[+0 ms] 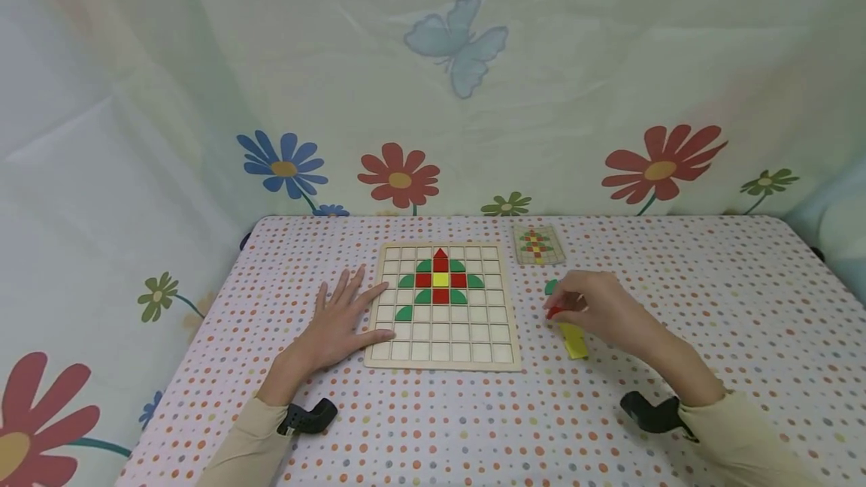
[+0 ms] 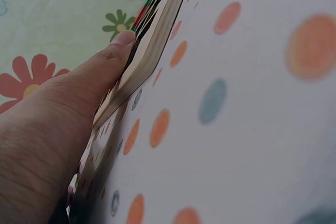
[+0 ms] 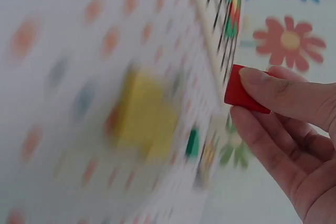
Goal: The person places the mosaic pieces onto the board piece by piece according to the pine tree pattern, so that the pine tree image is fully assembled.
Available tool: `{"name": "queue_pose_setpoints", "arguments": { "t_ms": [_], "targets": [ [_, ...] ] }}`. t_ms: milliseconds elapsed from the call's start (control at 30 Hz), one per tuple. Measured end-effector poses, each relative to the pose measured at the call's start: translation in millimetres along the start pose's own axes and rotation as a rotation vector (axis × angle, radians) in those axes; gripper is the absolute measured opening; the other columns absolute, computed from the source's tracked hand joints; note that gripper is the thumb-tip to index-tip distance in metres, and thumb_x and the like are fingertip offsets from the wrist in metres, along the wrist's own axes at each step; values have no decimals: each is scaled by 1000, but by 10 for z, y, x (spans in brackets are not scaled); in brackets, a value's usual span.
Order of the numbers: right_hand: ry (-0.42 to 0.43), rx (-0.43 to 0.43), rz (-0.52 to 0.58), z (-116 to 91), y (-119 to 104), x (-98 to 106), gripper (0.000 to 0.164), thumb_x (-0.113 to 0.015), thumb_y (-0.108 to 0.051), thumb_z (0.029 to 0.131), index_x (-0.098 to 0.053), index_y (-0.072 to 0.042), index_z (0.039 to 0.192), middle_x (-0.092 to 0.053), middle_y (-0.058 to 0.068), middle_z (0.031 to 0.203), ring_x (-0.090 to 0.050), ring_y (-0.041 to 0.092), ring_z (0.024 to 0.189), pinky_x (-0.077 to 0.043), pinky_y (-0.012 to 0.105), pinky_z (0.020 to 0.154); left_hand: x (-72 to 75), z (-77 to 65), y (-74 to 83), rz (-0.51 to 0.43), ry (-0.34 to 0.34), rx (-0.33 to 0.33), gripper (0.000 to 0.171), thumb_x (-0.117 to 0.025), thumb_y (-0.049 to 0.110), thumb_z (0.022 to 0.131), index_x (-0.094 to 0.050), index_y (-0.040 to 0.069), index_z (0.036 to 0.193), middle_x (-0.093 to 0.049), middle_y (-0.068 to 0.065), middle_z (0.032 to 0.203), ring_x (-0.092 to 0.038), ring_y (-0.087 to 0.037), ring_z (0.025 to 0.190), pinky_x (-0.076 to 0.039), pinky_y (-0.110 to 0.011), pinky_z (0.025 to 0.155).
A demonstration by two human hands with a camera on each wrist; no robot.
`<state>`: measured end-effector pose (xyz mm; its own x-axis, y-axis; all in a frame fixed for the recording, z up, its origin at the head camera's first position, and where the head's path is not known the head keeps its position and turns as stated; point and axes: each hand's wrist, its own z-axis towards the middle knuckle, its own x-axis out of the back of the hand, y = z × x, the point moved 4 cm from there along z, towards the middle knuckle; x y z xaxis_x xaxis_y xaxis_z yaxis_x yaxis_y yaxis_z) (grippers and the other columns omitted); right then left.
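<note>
A wooden grid board [image 1: 460,333] lies on the table, with red, green and yellow pieces set in its upper cells. My left hand [image 1: 336,325] rests along its left side, fingers spread and straight; the left wrist view shows the thumb on the board's edge [image 2: 152,51]. Right of the board, my right hand [image 1: 602,310] pinches a red block [image 3: 247,88] between thumb and fingers above the table. Yellow blocks [image 1: 575,343] lie just below that hand. A green piece [image 1: 551,287] lies beside it, partly hidden by the fingers.
A small pattern card [image 1: 539,245] lies beyond the right hand, near the board's upper right corner. The table [image 1: 433,427] wears a dotted cloth, and a flowered curtain [image 1: 325,58] hangs behind it. Both wrists carry dark camera mounts.
</note>
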<state>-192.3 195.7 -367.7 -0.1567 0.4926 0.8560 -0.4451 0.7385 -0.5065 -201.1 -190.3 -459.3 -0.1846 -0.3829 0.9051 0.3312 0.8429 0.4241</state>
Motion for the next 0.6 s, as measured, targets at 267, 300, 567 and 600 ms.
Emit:
{"name": "queue_pose_setpoints", "arguments": {
  "t_ms": [267, 300, 567, 600],
  "targets": [
    [-65, 170, 187, 565, -660, -476, 15, -84, 6, 84, -81, -3, 96, -73, -1, 89, -69, 13, 84, -62, 27, 77, -16, 23, 15, 21, -16, 6, 88, -64, 69, 92, -36, 26, 165, -4, -13, 176, 5, -39, 161, 5, -71, 122],
    [-70, 185, 206, 624, -713, -543, 14, -84, 6, 84, -81, -2, 96, -73, -1, 90, -69, 14, 84, -61, 26, 76, -17, 25, 17, 23, -19, 7, 88, -64, 69, 92, -36, 27, 165, -3, -13, 176, 6, -39, 161, 5, -71, 122],
    [-69, 206, 312, 940, -890, -901, 12, -82, 6, 87, -80, -1, 97, -78, 5, 94, -69, 14, 83, -57, 23, 75, 11, 5, 8, 18, -37, 21, 89, -64, 68, 93, -33, 27, 166, 0, -12, 176, 9, -37, 161, 6, -70, 122],
    [-65, 200, 315, 963, -895, -927, 12, -81, 6, 87, -80, -1, 97, -78, 6, 94, -69, 14, 83, -58, 23, 74, 16, 0, 2, 19, -35, 20, 89, -64, 68, 93, -33, 27, 166, -1, -13, 176, 8, -38, 161, 6, -71, 122]
  ]
}}
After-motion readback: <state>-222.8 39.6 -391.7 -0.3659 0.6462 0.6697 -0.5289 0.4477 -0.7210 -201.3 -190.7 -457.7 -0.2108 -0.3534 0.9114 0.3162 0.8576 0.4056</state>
